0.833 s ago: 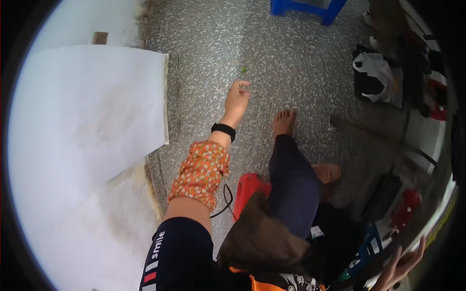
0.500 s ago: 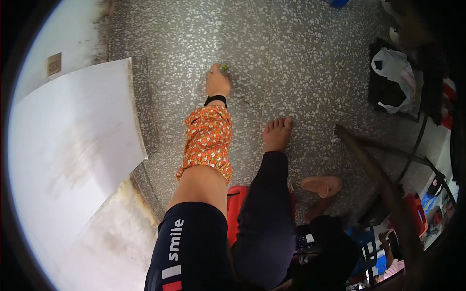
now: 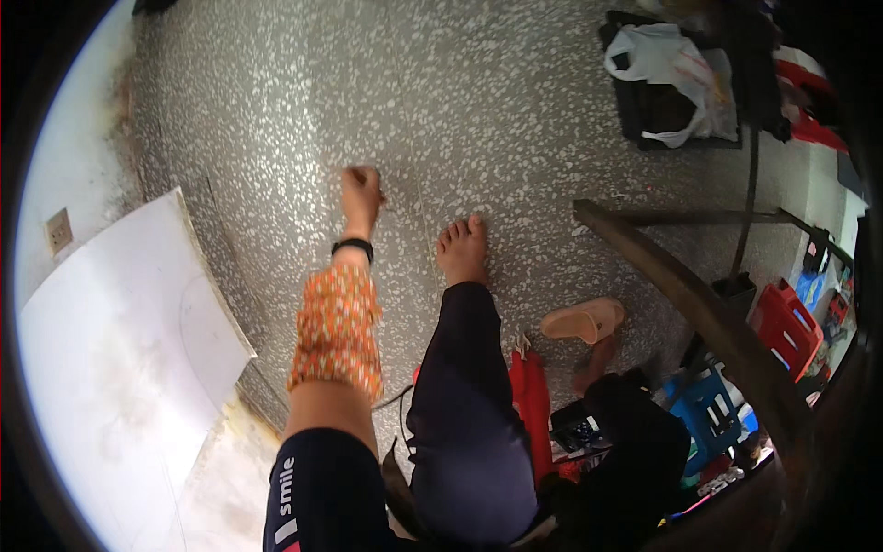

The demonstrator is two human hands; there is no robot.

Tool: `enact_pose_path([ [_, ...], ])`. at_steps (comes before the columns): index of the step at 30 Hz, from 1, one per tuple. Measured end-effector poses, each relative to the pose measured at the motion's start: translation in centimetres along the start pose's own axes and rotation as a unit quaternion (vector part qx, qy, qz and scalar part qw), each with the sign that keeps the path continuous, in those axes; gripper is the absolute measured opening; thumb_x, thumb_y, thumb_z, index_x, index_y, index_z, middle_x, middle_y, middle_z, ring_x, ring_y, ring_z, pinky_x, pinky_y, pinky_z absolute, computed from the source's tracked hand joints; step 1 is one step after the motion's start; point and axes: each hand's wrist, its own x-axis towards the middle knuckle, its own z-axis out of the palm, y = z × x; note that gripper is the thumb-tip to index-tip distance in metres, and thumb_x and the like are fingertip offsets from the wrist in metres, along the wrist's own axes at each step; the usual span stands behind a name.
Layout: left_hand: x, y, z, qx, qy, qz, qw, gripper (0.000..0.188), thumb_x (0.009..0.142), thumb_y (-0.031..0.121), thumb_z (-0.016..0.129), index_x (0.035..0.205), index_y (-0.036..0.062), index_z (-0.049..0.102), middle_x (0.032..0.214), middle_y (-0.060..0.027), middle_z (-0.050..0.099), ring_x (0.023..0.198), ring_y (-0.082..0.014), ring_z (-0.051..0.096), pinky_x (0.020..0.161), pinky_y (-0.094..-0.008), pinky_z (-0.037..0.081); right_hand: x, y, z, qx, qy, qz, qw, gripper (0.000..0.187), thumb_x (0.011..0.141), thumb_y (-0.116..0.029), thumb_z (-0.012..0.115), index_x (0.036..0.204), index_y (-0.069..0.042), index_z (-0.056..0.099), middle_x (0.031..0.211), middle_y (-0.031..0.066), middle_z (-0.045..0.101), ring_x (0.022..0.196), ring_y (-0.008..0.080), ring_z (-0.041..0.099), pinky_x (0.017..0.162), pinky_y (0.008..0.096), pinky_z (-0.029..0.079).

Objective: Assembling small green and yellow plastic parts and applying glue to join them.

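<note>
My left hand (image 3: 361, 195) reaches low over the speckled grey floor (image 3: 460, 120), its fingers curled into a fist. Whatever they may hold is hidden. A black wristband (image 3: 353, 247) circles the wrist, and an orange floral sleeve cover (image 3: 336, 331) wraps the forearm. To the right of the hand, a bare foot (image 3: 463, 248) in dark trousers rests on the floor. My right hand does not show.
A white board (image 3: 129, 340) leans along the left wall. A dark bar (image 3: 681, 285) slants across the right side. Beyond it sits a white plastic bag (image 3: 658, 69). A pink slipper (image 3: 584, 320), a blue plastic stool (image 3: 708, 423) and a red one (image 3: 786, 331) are at lower right.
My left hand's fingers have curled in, and the small green bit seen at them earlier no longer shows. The view has shifted, so the floor things sit further left.
</note>
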Motion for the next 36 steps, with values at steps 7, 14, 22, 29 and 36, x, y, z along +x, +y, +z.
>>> enact_pose_path([
  [7,-26.2,14.8,-2.6,-0.398,-0.271,-0.144,0.864,0.020,0.102,0.027,0.056,0.113,0.0114,0.049,0.100,-0.0055,0.061,0.091,-0.0204,0.065,0.080,-0.0392,0.058,-19.9,20.3,-15.8,0.038,0.070,-0.007,0.997,0.075,0.084,-0.008,0.053,0.153,0.001,0.025,0.153,0.0251,0.035,0.139,0.0346,0.041,0.116,0.0470,0.029],
  [14,-43.5,26.7,-7.8,-0.355,-0.461,-0.079,0.810,0.016,0.102,0.023,0.058,0.110,0.0109,0.051,0.093,-0.0063,0.065,0.084,-0.0144,0.067,0.071,-0.0310,0.059,-23.4,18.5,-19.8,0.019,-0.034,-0.049,0.998,0.077,0.074,-0.006,0.067,0.146,0.003,0.041,0.137,0.0247,0.049,0.120,0.0392,0.053,0.102,0.0429,0.043],
  [22,-62.2,31.1,-12.3,-0.294,-0.664,-0.088,0.682,0.025,0.104,0.029,0.057,0.109,0.0099,0.043,0.088,-0.0032,0.060,0.073,-0.0094,0.062,0.062,-0.0251,0.055,-38.1,19.4,-19.1,0.299,-0.059,-0.118,0.945,0.055,0.073,0.004,0.077,0.125,-0.001,0.059,0.106,0.0153,0.059,0.085,0.0241,0.061,0.070,0.0308,0.050],
  [29,-74.2,29.6,-13.4,-0.191,-0.687,-0.047,0.699,0.031,0.105,0.042,0.052,0.106,0.0120,0.044,0.079,0.0012,0.057,0.064,-0.0051,0.057,0.056,-0.0197,0.050,-48.8,26.3,-18.4,0.441,0.031,-0.081,0.894,0.027,0.085,0.004,0.071,0.110,0.001,0.061,0.093,0.0091,0.060,0.076,0.0148,0.064,0.068,0.0259,0.052],
  [36,-82.6,27.8,-13.2,-0.077,-0.695,0.050,0.713,0.030,0.106,0.044,0.047,0.103,0.0142,0.045,0.076,0.0026,0.052,0.059,-0.0036,0.051,0.051,-0.0172,0.042,-56.8,33.1,-18.4,0.660,0.020,-0.005,0.751,0.020,0.092,-0.003,0.068,0.110,0.003,0.060,0.095,0.0065,0.068,0.082,0.0095,0.064,0.072,0.0229,0.051],
])
